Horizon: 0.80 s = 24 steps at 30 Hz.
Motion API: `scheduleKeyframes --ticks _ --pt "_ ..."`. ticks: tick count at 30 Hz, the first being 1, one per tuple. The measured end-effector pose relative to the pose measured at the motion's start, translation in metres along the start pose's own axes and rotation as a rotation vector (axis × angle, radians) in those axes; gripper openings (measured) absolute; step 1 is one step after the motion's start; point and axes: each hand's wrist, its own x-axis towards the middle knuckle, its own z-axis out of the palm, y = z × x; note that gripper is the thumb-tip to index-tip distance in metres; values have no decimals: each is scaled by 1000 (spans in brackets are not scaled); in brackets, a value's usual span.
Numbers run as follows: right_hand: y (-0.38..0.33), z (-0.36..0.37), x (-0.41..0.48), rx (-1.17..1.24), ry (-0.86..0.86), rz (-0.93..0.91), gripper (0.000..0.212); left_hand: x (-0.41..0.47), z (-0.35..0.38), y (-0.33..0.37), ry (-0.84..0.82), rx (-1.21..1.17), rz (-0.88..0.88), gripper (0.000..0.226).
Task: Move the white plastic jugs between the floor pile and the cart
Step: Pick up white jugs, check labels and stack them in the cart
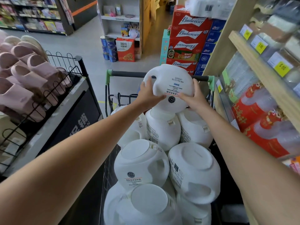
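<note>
A white plastic jug [170, 80] with a printed label is held upside down above the far end of the cart [129, 73], at the height of its grey handle bar. My left hand [148, 95] grips its left side and my right hand [194, 99] grips its right side, fingers curled onto the jug. Below it, several more white jugs fill the cart basket, such as one lying tilted at the near left [141, 163] and one at the near right [193, 171]. The bottom of the cart is hidden under them.
A black wire rack [65, 75] of pink slippers [24, 75] stands close on the left. A wooden shelf unit [253, 62] with packaged goods runs along the right. Stacked red Budweiser cases [186, 39] stand beyond the cart, with grey floor [87, 51] ahead left.
</note>
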Motion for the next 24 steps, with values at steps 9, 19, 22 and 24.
scheduleKeyframes --ticks 9,19,22,24 --pt "13 8 15 -24 18 -186 74 23 7 -28 90 -249 -71 116" --pt "25 30 -5 -91 23 -201 101 10 5 -62 108 -202 -3 123" --pt "22 32 3 -92 -8 -195 99 15 0 -59 73 -169 -59 124" --pt "20 30 9 -87 -25 -169 99 18 -2 -55 59 -144 -95 124"
